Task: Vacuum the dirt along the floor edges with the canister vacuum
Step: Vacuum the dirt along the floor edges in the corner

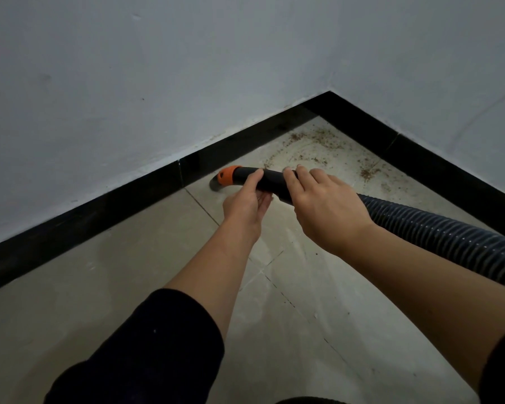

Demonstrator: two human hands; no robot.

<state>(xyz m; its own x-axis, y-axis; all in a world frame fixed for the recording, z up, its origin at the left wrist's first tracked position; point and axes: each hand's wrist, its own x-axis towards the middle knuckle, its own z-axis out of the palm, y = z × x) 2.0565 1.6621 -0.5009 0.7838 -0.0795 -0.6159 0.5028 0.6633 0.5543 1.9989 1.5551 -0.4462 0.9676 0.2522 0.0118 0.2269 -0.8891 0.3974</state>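
In the corner where two pale walls (129, 83) meet, brown dirt (312, 144) lies scattered on the tiled floor (129, 272), close to the black skirting (99, 211). The black nozzle (270, 182) points left, its orange collar (227, 175) near the left skirting and its dark tip down at the floor just beside it. The left hand (245, 208) grips the nozzle behind the collar, thumb on top and fingers curled underneath. The right hand (327, 211) holds it further back from above, fingers close together and curled over the far side. The ribbed hose (438, 228) runs off to the right. The dirt lies beyond the nozzle, apart from its tip.
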